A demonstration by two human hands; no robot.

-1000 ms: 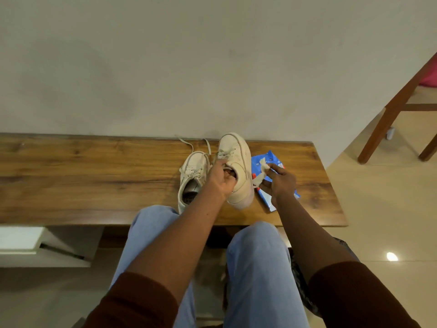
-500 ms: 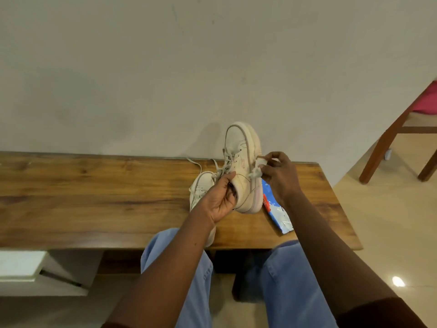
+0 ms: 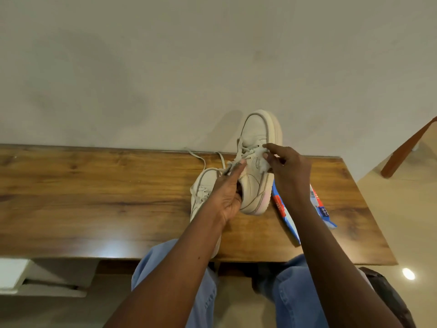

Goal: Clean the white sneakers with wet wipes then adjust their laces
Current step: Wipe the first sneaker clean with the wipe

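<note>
One white sneaker is lifted above the wooden bench, toe pointing up toward the wall. My left hand grips it at the opening, fingers inside the collar, thumb up by the laces. My right hand pinches a crumpled white wet wipe against the sneaker's side near the eyelets. The second white sneaker lies on the bench to the left, partly hidden by my left forearm, its laces trailing toward the wall.
A blue and red wet wipes pack lies on the bench under my right forearm. The bench stands against a plain wall. A wooden chair leg slants at the right over the tiled floor. My knees in blue jeans are under the bench's front edge.
My left hand has raised the sneaker off the bench and tipped its toe up. My right hand left the pack with a wipe and brought it onto the sneaker's side.
</note>
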